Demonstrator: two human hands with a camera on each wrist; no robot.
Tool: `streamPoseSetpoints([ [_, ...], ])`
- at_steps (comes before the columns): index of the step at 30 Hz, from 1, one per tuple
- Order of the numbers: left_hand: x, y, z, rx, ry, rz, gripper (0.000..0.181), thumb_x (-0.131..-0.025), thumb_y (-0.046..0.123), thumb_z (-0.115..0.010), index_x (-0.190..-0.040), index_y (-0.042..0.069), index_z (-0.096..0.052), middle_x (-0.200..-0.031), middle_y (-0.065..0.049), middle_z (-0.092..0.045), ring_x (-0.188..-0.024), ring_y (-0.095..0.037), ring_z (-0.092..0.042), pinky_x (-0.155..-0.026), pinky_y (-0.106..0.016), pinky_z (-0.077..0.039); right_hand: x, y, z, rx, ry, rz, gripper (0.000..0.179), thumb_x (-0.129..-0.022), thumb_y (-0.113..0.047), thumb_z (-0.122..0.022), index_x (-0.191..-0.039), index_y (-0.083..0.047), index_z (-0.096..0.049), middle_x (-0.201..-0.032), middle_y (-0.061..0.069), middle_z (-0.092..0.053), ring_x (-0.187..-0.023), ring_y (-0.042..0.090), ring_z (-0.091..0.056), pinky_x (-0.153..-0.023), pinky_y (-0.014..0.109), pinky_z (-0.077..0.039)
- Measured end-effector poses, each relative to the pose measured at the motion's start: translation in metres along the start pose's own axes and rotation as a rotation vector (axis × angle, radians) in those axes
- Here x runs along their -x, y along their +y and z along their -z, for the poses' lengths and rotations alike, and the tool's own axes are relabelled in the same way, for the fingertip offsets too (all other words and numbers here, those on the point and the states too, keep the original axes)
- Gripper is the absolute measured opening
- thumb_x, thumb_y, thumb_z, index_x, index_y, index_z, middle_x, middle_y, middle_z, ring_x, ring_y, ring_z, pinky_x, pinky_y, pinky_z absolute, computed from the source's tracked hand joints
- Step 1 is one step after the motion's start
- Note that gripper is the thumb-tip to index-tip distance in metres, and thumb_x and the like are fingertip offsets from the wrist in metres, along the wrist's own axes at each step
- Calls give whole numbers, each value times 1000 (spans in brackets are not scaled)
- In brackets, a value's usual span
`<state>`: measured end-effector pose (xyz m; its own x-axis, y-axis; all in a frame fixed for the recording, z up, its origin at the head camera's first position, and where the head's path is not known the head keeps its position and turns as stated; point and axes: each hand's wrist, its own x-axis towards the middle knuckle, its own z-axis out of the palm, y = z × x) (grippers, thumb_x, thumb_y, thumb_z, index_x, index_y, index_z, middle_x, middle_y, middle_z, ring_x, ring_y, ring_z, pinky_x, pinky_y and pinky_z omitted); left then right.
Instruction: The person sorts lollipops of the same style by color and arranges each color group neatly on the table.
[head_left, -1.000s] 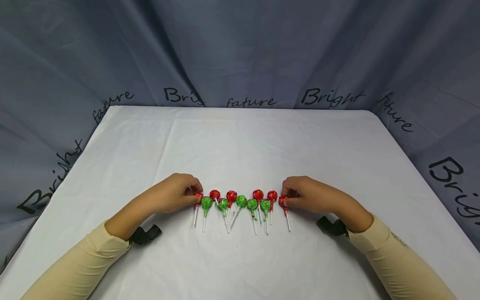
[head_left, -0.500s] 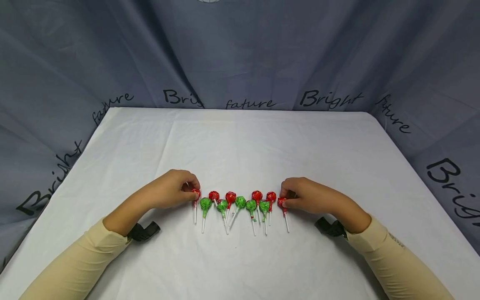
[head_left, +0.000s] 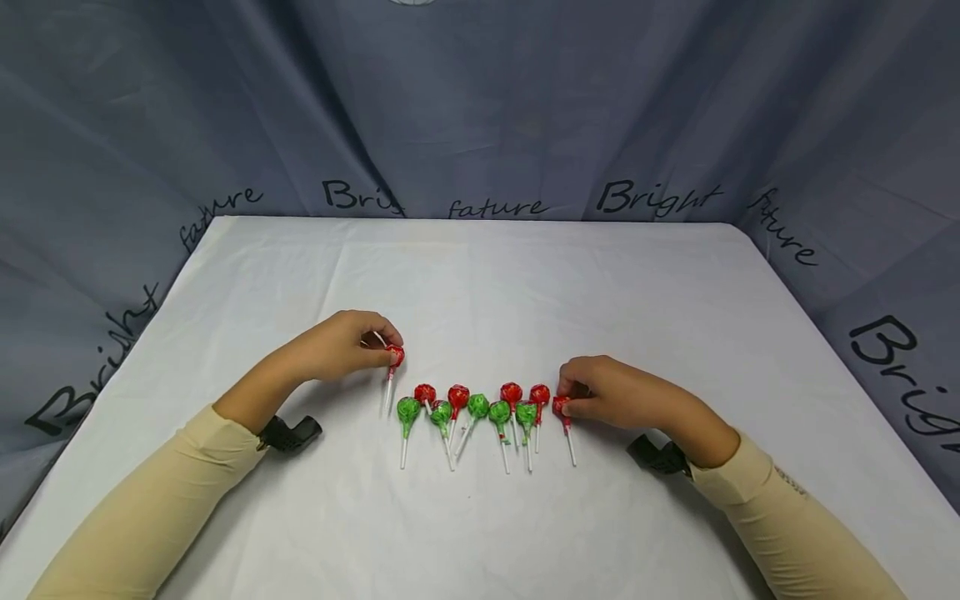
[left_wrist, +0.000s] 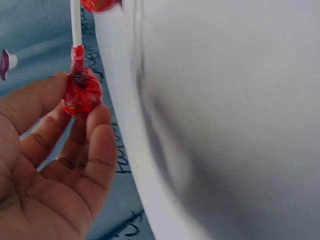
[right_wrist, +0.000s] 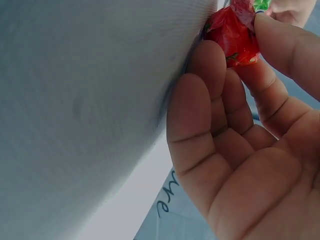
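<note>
Lollipops [head_left: 477, 406] stretch across the white-covered counter [head_left: 525, 292]: at far left, the left grip [head_left: 347, 345] pinches a red one [head_left: 394, 356] by its wrapped head, farther back than the rest; then five green and four red lie close together, sticks towards the person; rightmost, the right grip [head_left: 624, 390] pinches another red one [head_left: 560, 406].

From my remote station I see a white-covered table [head_left: 480, 292] backed and flanked by a grey-blue curtain [head_left: 480, 92] hanging in soft folds. Black script lettering [head_left: 660, 200], "Bright" and "fature" among it, runs along the curtain, which looks darker than the evenly lit tabletop.
</note>
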<state>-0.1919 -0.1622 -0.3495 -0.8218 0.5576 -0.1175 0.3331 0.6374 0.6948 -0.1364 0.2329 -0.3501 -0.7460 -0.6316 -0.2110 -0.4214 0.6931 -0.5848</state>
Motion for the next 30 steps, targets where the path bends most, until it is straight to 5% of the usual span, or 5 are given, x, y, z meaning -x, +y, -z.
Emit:
streamPoseSetpoints([
  [14,-68,-10,29,49,47,35,25,-93,17,-70,-116,8,-69,-101,-4,-70,-93,-22,-60,-82,-36,-44,0,0,-1,11,6,2,12,-92,-15,-72,-89,-17,-61,-81,-7,-54,-76,12,-50,-65,27,-45],
  [22,-101,-16,53,116,128,119,26,-94,17,-70,-119,9,-68,-108,-7,-70,-98,-22,-60,-88,-38,-44,1,-1,-2,8,9,-9,13,-91,-14,-73,-88,-19,-61,-80,-8,-54,-75,12,-51,-65,27,-46],
  [30,-129,-30,64,116,153,218,35,-96,22,-68,-129,10,-66,-120,-7,-65,-107,-24,-54,-90,-38,-42,1,-2,-1,14,7,-2,13,-92,-14,-72,-88,-19,-61,-82,-7,-54,-76,12,-51,-65,27,-46],
])
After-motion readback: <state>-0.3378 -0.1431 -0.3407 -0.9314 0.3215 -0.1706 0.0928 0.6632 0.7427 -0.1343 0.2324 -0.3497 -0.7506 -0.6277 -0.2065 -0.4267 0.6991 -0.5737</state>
